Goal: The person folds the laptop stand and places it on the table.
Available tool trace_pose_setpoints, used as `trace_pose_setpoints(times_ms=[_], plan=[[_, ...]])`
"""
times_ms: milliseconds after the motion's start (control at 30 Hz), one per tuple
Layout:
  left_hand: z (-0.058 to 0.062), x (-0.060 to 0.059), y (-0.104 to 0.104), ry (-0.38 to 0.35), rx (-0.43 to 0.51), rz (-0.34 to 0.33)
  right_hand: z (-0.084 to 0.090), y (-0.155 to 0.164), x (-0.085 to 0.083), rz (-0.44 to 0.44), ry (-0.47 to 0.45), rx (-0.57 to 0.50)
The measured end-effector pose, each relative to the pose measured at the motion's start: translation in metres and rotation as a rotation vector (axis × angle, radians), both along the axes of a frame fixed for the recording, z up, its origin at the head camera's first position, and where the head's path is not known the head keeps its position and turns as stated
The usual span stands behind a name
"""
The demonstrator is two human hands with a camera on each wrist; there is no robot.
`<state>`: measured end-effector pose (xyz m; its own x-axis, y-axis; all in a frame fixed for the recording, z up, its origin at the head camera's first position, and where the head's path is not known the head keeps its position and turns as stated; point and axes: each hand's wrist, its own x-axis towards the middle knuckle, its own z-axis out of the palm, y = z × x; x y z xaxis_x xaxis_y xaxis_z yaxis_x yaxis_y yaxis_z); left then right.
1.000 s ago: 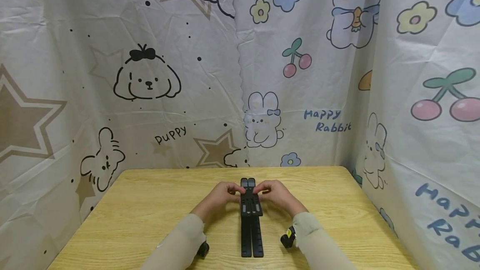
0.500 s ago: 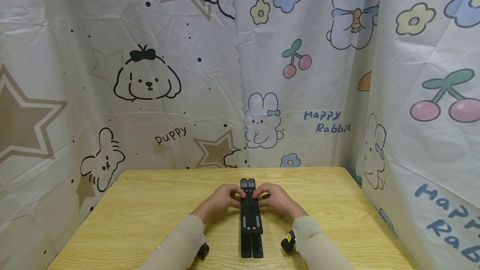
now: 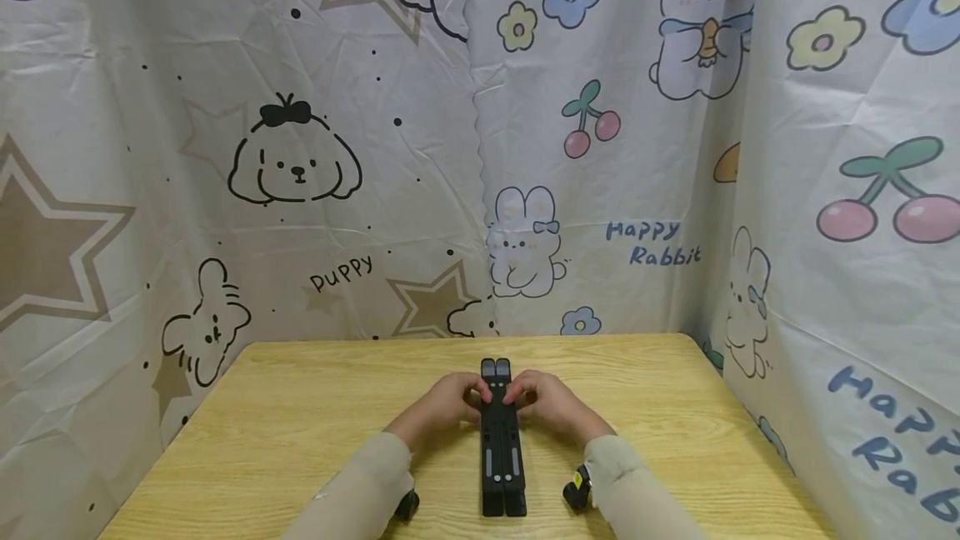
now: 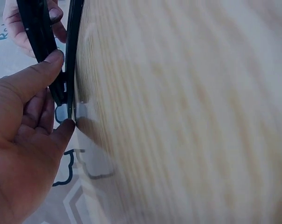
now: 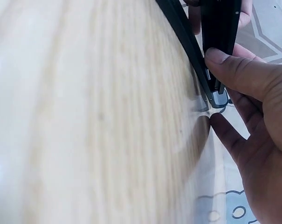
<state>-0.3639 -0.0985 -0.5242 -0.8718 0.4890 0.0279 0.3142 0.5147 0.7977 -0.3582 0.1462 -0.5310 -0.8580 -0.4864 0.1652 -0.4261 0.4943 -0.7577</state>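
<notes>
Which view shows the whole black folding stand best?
The head view: the black folding stand lies full-length on the table between both hands. The left wrist view and right wrist view show only close edge-on sections by the thumbs.

table (image 3: 285, 432) open left and right of stand (image 3: 501, 457) | curtain (image 3: 375, 190) walls back and right side

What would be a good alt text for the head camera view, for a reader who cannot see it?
Two hands, the left hand and the right hand, pinch a black folded stand from both sides near its far end. The stand lies lengthwise on a wooden table, before a cartoon-printed curtain.
</notes>
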Motion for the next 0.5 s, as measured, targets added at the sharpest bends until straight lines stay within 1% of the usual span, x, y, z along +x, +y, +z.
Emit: trace_pose_setpoints(times_ms=[100, 300, 500], plan=[[-0.0004, 0.0025, 0.0007, 0.021, -0.036, 0.000, 0.0000, -0.0002, 0.0013, 0.009, -0.014, 0.021], [-0.0011, 0.0080, 0.0014, 0.030, -0.086, -0.004, -0.0006, 0.0005, 0.0028, 0.032, -0.009, 0.093], [0.0027, 0.0090, 0.0000, 0.049, -0.106, -0.020, 0.0001, -0.0005, 0.0032, 0.044, 0.035, 0.146]])
